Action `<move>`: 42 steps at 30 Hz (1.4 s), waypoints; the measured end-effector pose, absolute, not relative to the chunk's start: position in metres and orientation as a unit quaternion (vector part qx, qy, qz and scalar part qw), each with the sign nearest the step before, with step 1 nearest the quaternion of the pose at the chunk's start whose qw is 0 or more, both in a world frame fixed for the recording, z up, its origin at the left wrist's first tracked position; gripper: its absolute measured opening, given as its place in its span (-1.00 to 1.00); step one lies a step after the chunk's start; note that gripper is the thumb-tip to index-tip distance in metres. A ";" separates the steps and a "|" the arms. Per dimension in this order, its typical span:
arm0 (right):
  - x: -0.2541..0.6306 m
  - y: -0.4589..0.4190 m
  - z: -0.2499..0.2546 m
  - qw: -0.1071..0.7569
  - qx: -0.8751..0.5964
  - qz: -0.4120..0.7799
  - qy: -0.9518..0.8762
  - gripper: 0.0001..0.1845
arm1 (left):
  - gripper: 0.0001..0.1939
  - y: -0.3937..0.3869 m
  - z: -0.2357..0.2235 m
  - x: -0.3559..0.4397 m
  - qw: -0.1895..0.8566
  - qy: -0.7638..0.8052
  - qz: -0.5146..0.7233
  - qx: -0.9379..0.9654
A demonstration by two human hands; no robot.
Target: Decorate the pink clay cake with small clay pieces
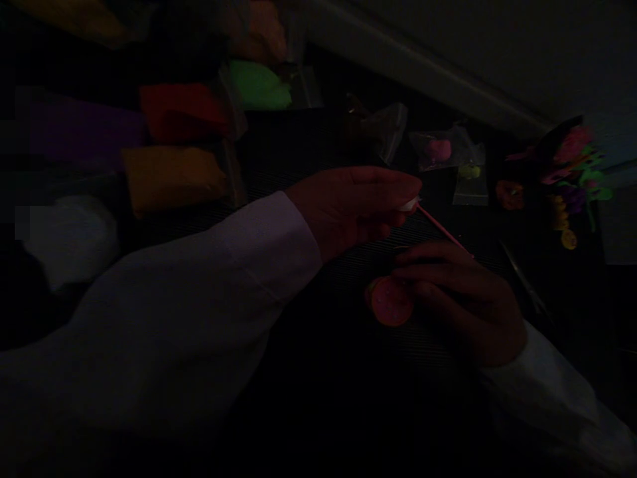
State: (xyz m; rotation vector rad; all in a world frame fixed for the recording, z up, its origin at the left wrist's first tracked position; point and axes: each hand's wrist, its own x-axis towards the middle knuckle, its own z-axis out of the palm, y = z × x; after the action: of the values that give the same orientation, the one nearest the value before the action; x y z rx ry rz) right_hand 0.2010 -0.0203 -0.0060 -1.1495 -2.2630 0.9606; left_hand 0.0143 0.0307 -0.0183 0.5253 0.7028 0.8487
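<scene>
The view is very dark. My left hand is closed in a pinch, with a small white piece, perhaps clay, at its fingertips. A thin pink stick slants down to the right from beside those fingertips; whether they touch it I cannot tell. My right hand is lower right, its fingers curved together with the thumb against the edge of a round pink piece. That piece has a yellowish rim, small pale specks on its face, and looks tilted. The far side of its grip is hidden.
Bags of red, orange-yellow, green, purple and white soft material lie left. Small clear bags lie behind my hands. Right are scissors or a similar metal tool and colourful small figures.
</scene>
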 end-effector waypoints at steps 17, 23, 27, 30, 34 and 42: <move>0.202 -0.020 -0.007 0.236 -0.439 0.360 -0.788 -0.73 | -0.90 0.030 -0.018 0.014 0.811 0.339 0.401 0.257; 0.202 -0.020 -0.008 0.254 -0.440 0.363 -0.781 -0.78 | -0.91 0.030 -0.018 0.014 0.817 0.328 0.406 0.247; 0.203 -0.021 -0.007 0.268 -0.443 0.371 -0.770 -0.81 | -0.90 0.030 -0.017 0.015 0.810 0.345 0.400 0.256; 0.204 -0.021 -0.007 0.275 -0.450 0.376 -0.762 -0.82 | -0.90 0.030 -0.017 0.015 0.804 0.355 0.396 0.266; 0.205 -0.021 -0.005 0.261 -0.441 0.361 -0.780 -0.78 | -0.90 0.030 -0.018 0.015 0.803 0.354 0.397 0.271; 0.203 -0.022 -0.005 0.229 -0.422 0.345 -0.806 -0.75 | -0.92 0.030 -0.017 0.014 0.812 0.339 0.399 0.257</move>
State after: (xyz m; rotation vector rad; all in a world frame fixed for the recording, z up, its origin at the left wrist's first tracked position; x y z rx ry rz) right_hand 0.2027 -0.0222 -0.0046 -1.1603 -2.2195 0.9503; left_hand 0.0144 0.0296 -0.0169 0.5488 0.7233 0.8531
